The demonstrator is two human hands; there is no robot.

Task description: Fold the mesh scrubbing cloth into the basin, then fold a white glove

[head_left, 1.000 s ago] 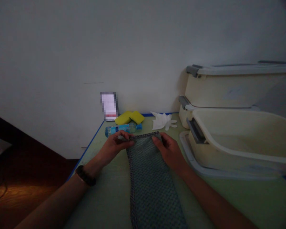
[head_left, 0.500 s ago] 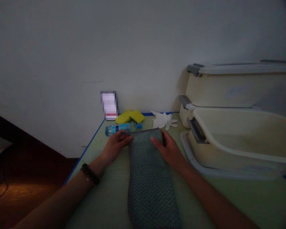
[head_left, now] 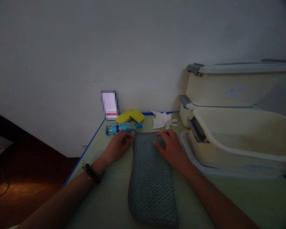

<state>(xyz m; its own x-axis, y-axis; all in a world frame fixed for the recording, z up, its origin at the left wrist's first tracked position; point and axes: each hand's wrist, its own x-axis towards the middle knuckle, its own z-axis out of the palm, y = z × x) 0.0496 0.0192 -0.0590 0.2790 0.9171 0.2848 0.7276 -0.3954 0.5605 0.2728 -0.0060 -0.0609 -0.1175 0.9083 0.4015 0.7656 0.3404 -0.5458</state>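
A grey-green knitted cloth (head_left: 150,178) lies flat and lengthwise on the pale green table (head_left: 105,197). My left hand (head_left: 119,144) rests at the cloth's far left corner, fingers curled on its edge. My right hand (head_left: 170,146) lies palm down on the cloth's far right corner, fingers spread. A dark bead bracelet (head_left: 91,173) circles my left wrist.
Behind the cloth lie a small blue-labelled bottle (head_left: 122,128), two yellow sponges (head_left: 130,116) and a white glove (head_left: 163,120). A blurred card (head_left: 109,105) leans on the wall. Cream plastic tubs (head_left: 238,140) with grey handles are stacked at the right. The table's blue left edge (head_left: 82,157) drops to a wooden floor.
The cloth's far end, held up a second ago, has been laid down flat on the table. Both hands now press on its far corners.
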